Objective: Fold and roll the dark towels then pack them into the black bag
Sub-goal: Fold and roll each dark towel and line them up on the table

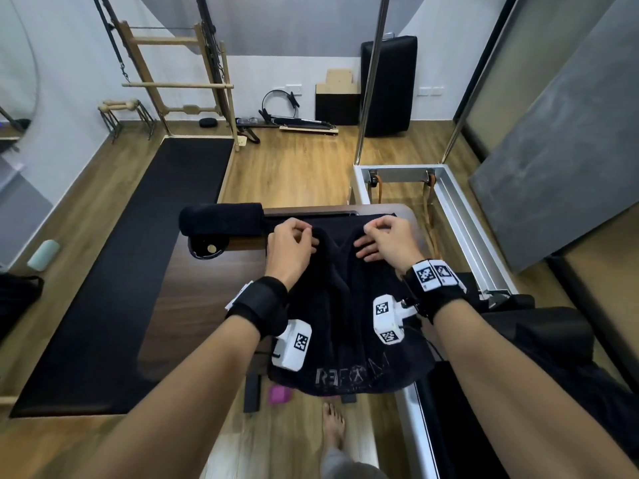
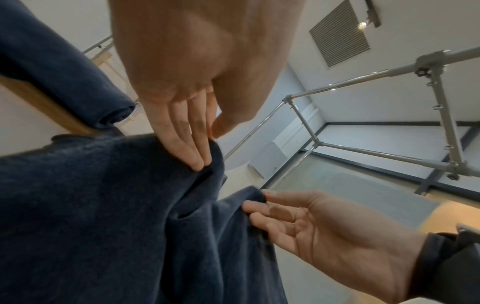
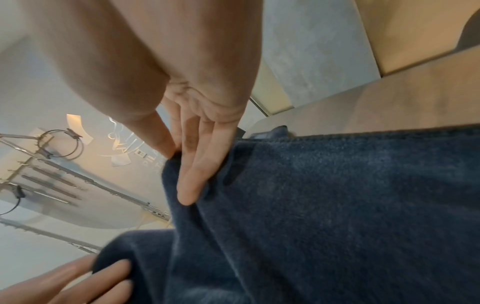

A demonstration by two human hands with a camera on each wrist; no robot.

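A dark towel (image 1: 345,316) with grey lettering lies spread on the brown table (image 1: 207,305), its near edge hanging over the front. My left hand (image 1: 294,243) pinches the towel's far edge between thumb and fingers (image 2: 197,156). My right hand (image 1: 383,238) pinches the same edge a little to the right, thumb against fingers (image 3: 192,176). The cloth bunches in a fold between the two hands. A rolled dark towel (image 1: 221,221) lies at the table's far left corner, beside my left hand. A black bag (image 1: 17,299) sits on the floor at the far left.
A round black holder (image 1: 207,250) sits on the table under the rolled towel. A long black mat (image 1: 138,271) lies on the floor to the left. A metal-framed reformer (image 1: 460,219) stands to the right. A pink object (image 1: 280,394) and my bare foot (image 1: 333,426) are below the table.
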